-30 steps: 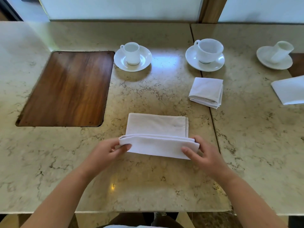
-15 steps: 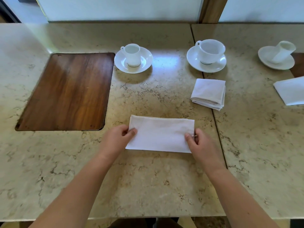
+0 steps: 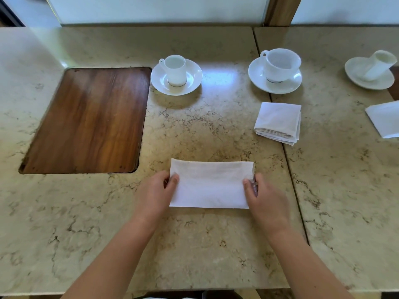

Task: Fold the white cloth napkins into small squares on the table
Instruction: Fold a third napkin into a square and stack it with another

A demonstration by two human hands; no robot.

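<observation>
A 3rd napkin point(image 3: 386, 118) at 3 o'clock is cropped; left hand point(image 3: 154, 192) and right hand point(image 3: 264, 197) pinch the long napkin's point(image 3: 210, 183) ends on the table point(image 3: 194, 244).

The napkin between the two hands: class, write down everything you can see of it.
The napkin is plain white cloth, folded into a long flat rectangle lying on the marble-look table, its long sides running left to right. Stacked layer edges show at its right end. The left hand pinches its left end with the thumb on top; the right hand pinches the right end likewise. It lies apart from the wooden inlay, the cups and the other napkins.
</observation>
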